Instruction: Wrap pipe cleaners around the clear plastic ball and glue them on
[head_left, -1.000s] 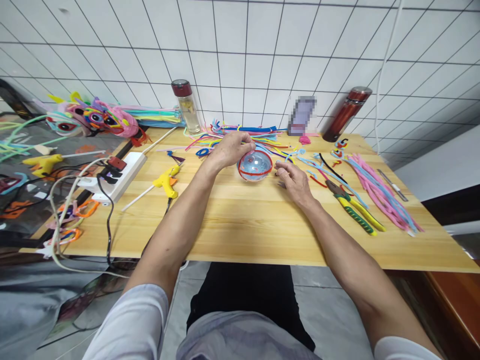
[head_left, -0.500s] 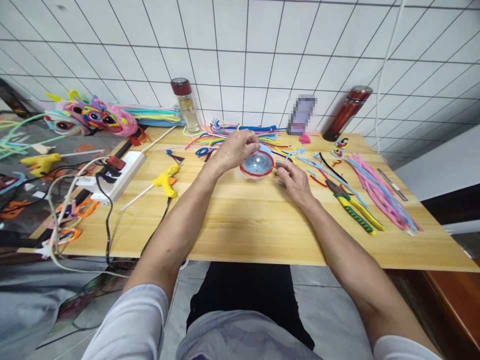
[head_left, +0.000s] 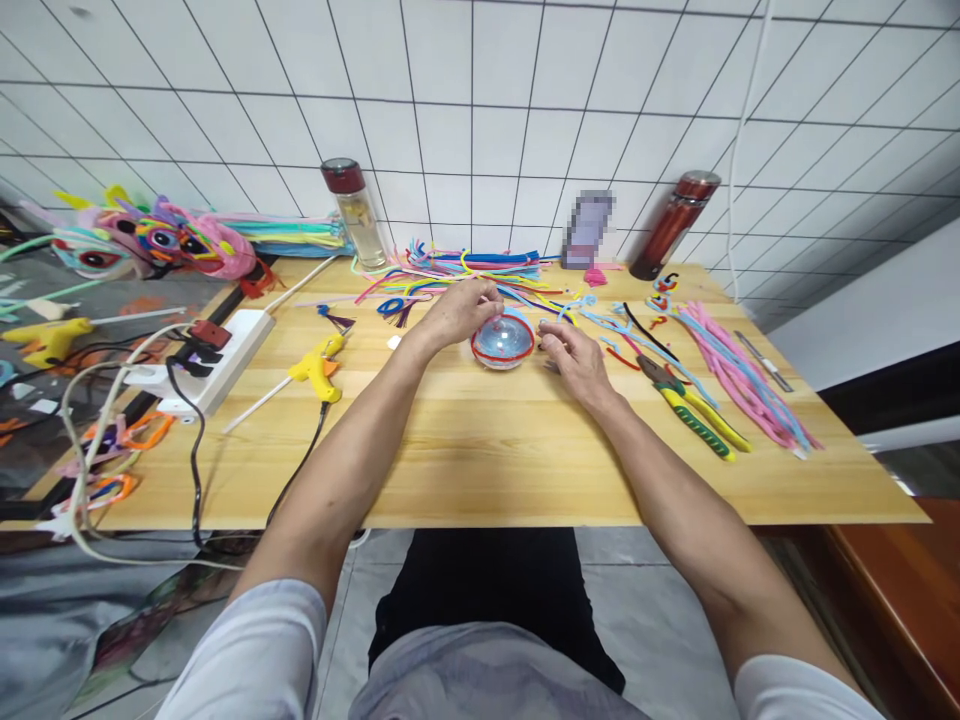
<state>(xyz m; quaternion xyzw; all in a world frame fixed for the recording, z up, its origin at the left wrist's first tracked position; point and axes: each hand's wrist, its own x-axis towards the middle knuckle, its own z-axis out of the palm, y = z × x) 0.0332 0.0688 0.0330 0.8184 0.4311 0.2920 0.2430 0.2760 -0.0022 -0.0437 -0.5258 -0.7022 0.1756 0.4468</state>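
Bowl, clear, red-banded, left hand at its rim, right hand curled just beside, grips unclear

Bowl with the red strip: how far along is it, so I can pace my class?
Done: the red strip rings the bowl. In hand: the left hand is at the bowl's far edge, the right hand beside it. Left to do, perhaps: more strips, since the pink strips lie loose.

From my end, the clear bowl has a red band, the glue gun is bright yellow with an orange trigger, and the pliers have green-and-yellow grips (kinda loud, honestly). Tiled wall: white, dark grid lines.
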